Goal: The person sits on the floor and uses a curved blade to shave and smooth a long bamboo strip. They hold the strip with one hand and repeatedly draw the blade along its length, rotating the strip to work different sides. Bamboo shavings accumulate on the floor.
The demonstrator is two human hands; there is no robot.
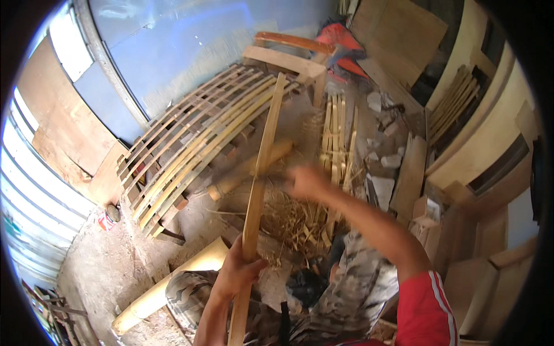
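Observation:
My left hand (pixel 239 268) is closed round the lower part of a long bamboo strip (pixel 266 141). The strip slants up and away from my lap, its far end near a wooden bench. Beside the strip's middle is my right hand (pixel 309 183), smeared by motion and closed on the handle of a knife. Its long dark blade (pixel 234 175) is blurred and reaches left past the strip. A short bamboo log (pixel 280 151) lies behind them on the floor. Bamboo shavings (pixel 297 228) are heaped below my right forearm.
A rack of bamboo slats (pixel 196 135) stands ahead on the left. A thick bamboo pole (pixel 173 282) lies by my left knee. Split strips (pixel 333 135) are bundled at right, near rubble (pixel 392 160). A wooden bench (pixel 288 60) stands at the back.

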